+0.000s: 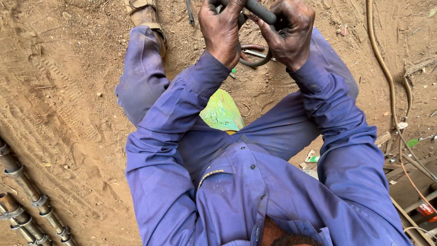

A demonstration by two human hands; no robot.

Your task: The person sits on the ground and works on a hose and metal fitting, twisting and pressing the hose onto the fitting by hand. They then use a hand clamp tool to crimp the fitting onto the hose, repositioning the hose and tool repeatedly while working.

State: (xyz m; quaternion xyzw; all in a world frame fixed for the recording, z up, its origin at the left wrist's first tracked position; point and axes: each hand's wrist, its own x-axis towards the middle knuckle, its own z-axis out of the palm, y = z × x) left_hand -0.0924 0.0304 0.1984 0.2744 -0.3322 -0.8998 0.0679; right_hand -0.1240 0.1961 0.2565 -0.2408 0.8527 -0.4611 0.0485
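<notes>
Two hands work close together at the far end of the view, past the person's blue coverall and bent knees. Nearest the camera is the coverall chest, then a yellow-green seat (221,111) showing between the thighs; the seat serves as the landmark. Beyond the seat, both blue sleeves rise to the hands. The left hand (221,28) is closed in a fist around a dark rubber hose (261,12), and the right hand (291,32) is wrapped shut on the same hose just beside it, the knuckles of the two nearly touching. The hose's straight part lies as a slant between the fists, climbing toward the left hand, while a loop of it hangs below them, curving back toward the seat. Neither hand is clearly nearer; both sit on it. On the dirt beyond the seat, under the loop, lies a pair of red-handled pliers (253,49). Left of the seat, well apart, ribbed metal pipes (27,196) lie in a row; right of it, cables (391,86) trail over the ground.
</notes>
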